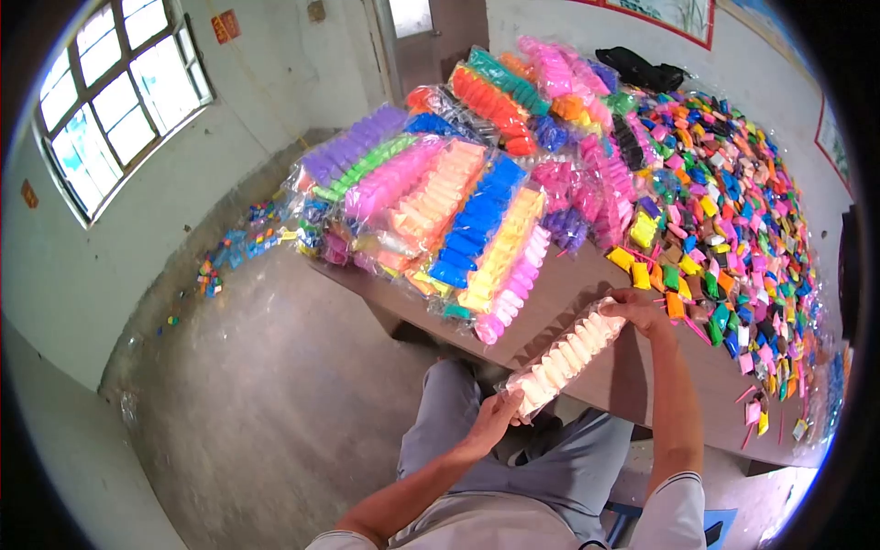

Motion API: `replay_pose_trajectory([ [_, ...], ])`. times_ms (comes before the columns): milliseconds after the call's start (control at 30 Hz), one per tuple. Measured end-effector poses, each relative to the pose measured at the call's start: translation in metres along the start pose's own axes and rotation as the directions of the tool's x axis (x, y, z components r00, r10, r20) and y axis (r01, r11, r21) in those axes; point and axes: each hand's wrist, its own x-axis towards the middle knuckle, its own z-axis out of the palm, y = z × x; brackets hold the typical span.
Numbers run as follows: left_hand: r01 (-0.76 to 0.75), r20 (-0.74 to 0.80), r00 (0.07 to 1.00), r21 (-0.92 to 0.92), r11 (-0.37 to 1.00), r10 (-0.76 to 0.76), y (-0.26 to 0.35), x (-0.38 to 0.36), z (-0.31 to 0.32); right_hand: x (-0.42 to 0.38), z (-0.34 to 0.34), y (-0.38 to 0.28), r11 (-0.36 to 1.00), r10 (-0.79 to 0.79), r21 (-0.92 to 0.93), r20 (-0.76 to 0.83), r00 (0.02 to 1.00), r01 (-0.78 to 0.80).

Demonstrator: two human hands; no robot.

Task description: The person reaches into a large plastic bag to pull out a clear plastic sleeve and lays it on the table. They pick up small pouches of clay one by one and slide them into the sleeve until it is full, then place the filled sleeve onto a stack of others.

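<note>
A long clear plastic bag of pale peach packets (564, 359) is held slantwise between my two hands, over the front edge of the table (440, 323). My left hand (495, 417) grips its lower end, close to my lap. Around the upper end, my right hand (639, 312) has its fingers closed. Inside the bag the packets lie in one stacked row. Just beyond it rests a stack of similar filled bags, the nearest one pink (511, 284), beside a yellow one (502, 249) and a blue one (477, 220).
Loose small coloured packets (724, 202) form a big heap on the table's right side. Thin pink sticks (747, 435) lie near its front edge. More filled bags (495, 101) are piled at the back. Small coloured pieces (209, 275) litter the floor by the window wall.
</note>
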Motion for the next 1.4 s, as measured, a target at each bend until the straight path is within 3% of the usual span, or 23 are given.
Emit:
replay_pose_trajectory([
  [167,-0.011,-0.014,1.000,0.016,1.000,0.011,-0.003,-0.001,0.002,-0.029,0.024,-0.038,1.000,-0.030,-0.007,-0.064,0.998,0.030],
  [233,-0.012,-0.033,0.999,0.004,1.000,0.012,-0.001,-0.002,0.003,-0.039,0.030,-0.036,0.984,-0.023,0.174,-0.160,0.987,0.051],
  [367,0.009,-0.079,0.997,0.023,1.000,-0.007,0.018,-0.011,0.002,-0.054,0.040,-0.039,0.994,-0.011,0.106,-0.228,0.974,0.036],
  [433,-0.053,-0.092,0.994,0.071,0.996,0.060,0.018,-0.010,-0.011,-0.054,0.044,-0.047,0.973,-0.139,0.143,-0.276,0.951,0.183],
  [533,-0.227,-0.158,0.950,0.249,0.941,0.270,0.050,-0.007,-0.040,-0.048,0.053,-0.114,0.953,-0.281,0.021,-0.318,0.906,0.303],
  [567,-0.296,-0.169,0.912,0.364,0.883,0.375,0.097,-0.018,-0.044,-0.044,0.061,-0.142,0.932,-0.334,0.025,-0.330,0.883,0.362],
  [633,-0.352,-0.239,0.870,0.308,0.884,0.430,0.131,-0.015,-0.066,-0.023,0.069,-0.194,0.906,-0.405,-0.019,-0.338,0.850,0.424],
  [700,-0.386,-0.281,0.810,0.407,0.828,0.515,0.162,-0.013,-0.094,0.000,0.079,-0.248,0.884,-0.456,-0.052,-0.312,0.834,0.464],
  [733,-0.425,-0.298,0.812,0.286,0.859,0.501,0.181,-0.012,-0.101,0.012,0.088,-0.276,0.864,-0.491,-0.038,-0.288,0.822,0.503],
  [833,-0.424,-0.287,0.762,0.454,0.783,0.580,0.242,-0.012,-0.129,0.065,0.106,-0.338,0.825,-0.553,-0.014,-0.228,0.801,0.565],
  [900,-0.489,-0.358,0.729,0.324,0.810,0.584,0.273,-0.002,-0.138,0.103,0.114,-0.372,0.834,-0.539,-0.016,-0.230,0.810,0.551],
  [1067,-0.383,-0.466,0.685,0.423,0.821,0.560,0.334,0.024,-0.198,0.176,0.137,-0.422,0.830,-0.525,0.132,-0.144,0.839,0.542],
  [1133,-0.334,-0.472,0.685,0.474,0.815,0.555,0.340,0.032,-0.216,0.210,0.141,-0.428,0.867,-0.476,0.078,-0.159,0.865,0.492],
  [1200,-0.185,-0.532,0.711,0.490,0.852,0.460,0.336,0.047,-0.231,0.244,0.150,-0.424,0.841,-0.487,0.191,-0.139,0.862,0.506],
  [1333,-0.211,-0.489,0.712,0.536,0.818,0.504,0.325,0.071,-0.245,0.259,0.166,-0.420,0.856,-0.458,0.183,-0.168,0.873,0.484],
  [1400,-0.199,-0.508,0.696,0.542,0.816,0.507,0.329,0.080,-0.250,0.292,0.168,-0.404,0.894,-0.349,0.245,-0.145,0.926,0.375],
])
